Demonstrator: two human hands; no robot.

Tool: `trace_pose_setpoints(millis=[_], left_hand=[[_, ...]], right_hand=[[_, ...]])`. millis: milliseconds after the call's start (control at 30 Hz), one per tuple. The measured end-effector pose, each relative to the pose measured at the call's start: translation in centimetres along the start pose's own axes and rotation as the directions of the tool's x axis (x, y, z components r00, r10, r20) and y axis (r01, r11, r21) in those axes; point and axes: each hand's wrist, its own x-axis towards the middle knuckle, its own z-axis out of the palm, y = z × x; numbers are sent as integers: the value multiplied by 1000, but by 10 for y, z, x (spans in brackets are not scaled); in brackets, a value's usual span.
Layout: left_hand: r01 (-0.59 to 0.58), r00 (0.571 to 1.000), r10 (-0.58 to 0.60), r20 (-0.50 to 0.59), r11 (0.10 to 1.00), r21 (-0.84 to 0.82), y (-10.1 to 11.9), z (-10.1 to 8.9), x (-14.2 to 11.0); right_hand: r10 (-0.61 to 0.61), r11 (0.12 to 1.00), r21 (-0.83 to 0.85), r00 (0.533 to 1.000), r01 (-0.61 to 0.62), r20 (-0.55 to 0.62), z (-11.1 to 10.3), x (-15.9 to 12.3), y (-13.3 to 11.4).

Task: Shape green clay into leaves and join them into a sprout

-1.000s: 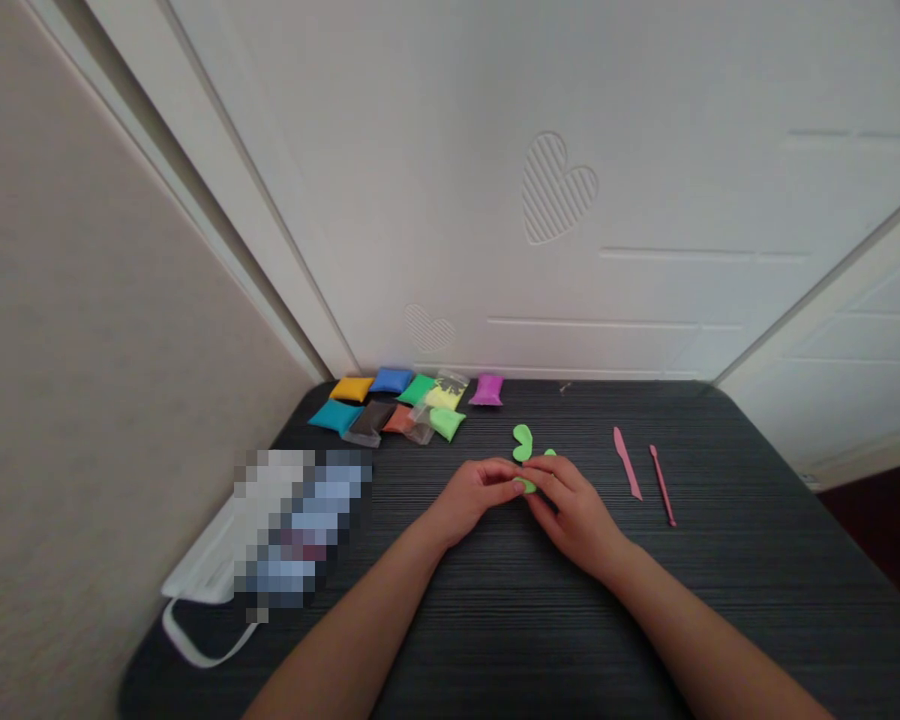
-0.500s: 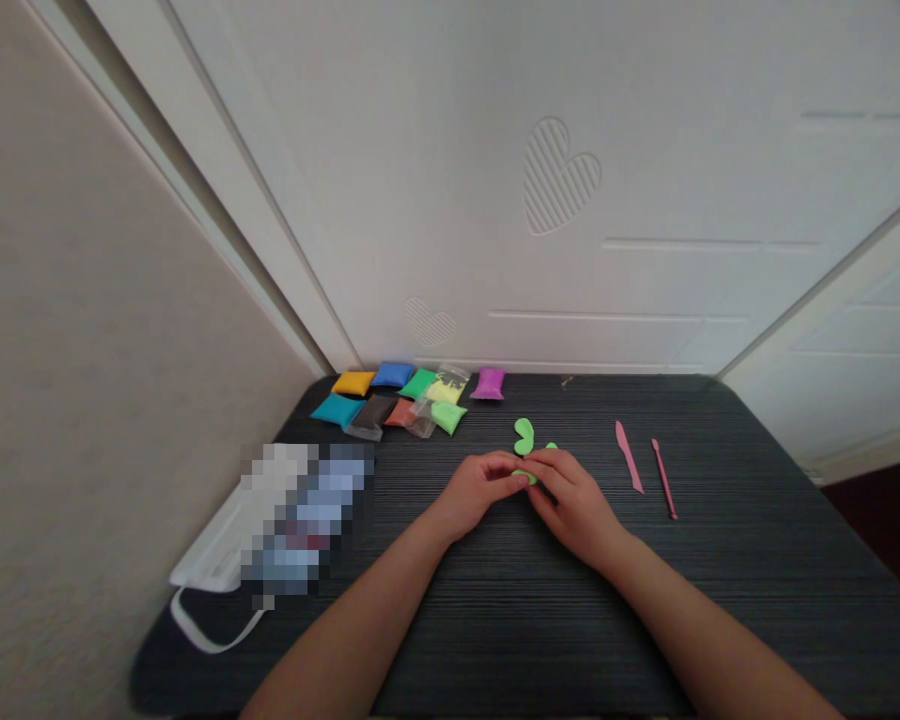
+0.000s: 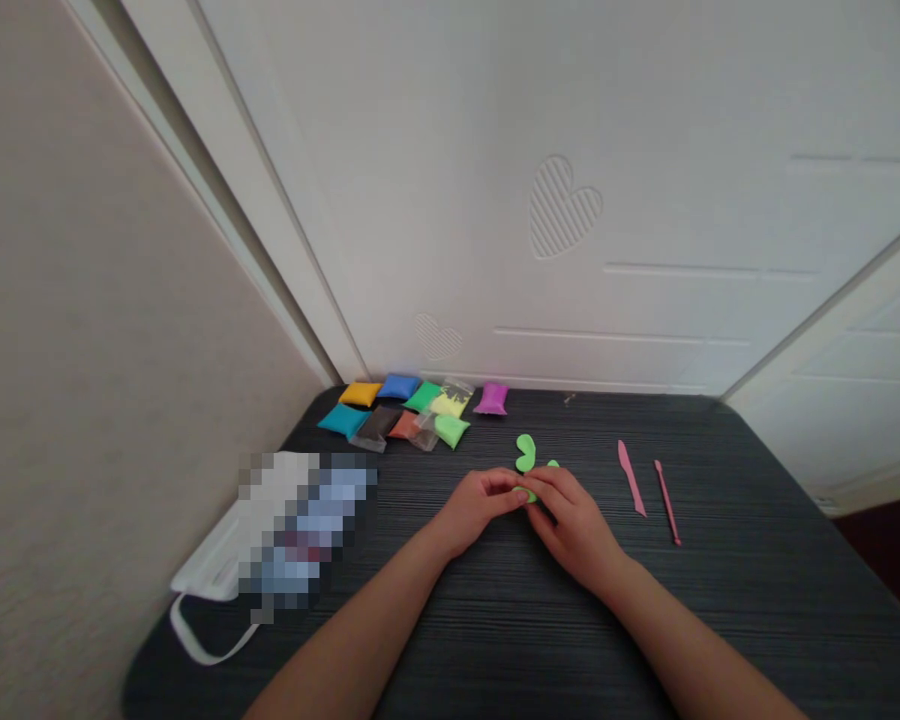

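Note:
My left hand (image 3: pixel 481 511) and my right hand (image 3: pixel 574 525) meet over the middle of the dark table. Between their fingertips is a small piece of light green clay (image 3: pixel 526 494), partly covered by the fingers. Both hands are closed on it, the left thumb pressing its near side. Just beyond the fingers lies a flat, curved light green clay shape (image 3: pixel 526 453), a bit like a heart. Another bit of green clay (image 3: pixel 553 464) peeks out behind my right hand, mostly hidden by it.
Right of my hands lie a pink plastic knife (image 3: pixel 631 478) and a thin pink modelling tool (image 3: pixel 667 503). Several coloured clay packets (image 3: pixel 345 420) sit at the back left, with a purple packet (image 3: pixel 492 399) beside them. A white mask (image 3: pixel 210 555) lies at the left, near a blurred-out item.
My hands stay together on the green clay with only slight finger movement. The whole view dips and shifts a little as my head moves. Nothing else on the table has moved.

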Motion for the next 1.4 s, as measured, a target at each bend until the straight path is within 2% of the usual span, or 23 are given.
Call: trace_pose_setpoints(millis=[267, 467, 767, 1067, 1267, 1400], left_hand=[[2, 1000, -2, -7, 1000, 22, 1, 0, 0], [-7, 1000, 6, -15, 1000, -11, 1, 0, -1], [-32, 999, 33, -38, 999, 40, 1, 1, 0], [-7, 998, 2, -69, 997, -71, -3, 2, 0], [-88, 982, 98, -159, 994, 68, 0, 5, -1], [-108, 972, 134, -194, 985, 136, 3, 4, -2]], right_hand=[[4, 1000, 17, 999, -4, 32, -1, 0, 0], [20, 999, 30, 1000, -21, 19, -2, 0, 0], [25, 999, 42, 999, -24, -20, -1, 1, 0], [53, 996, 76, 998, -49, -41, -3, 3, -1], [64, 995, 85, 997, -60, -45, 0, 1, 0], [168, 977, 141, 984, -158, -62, 1, -1, 1]])
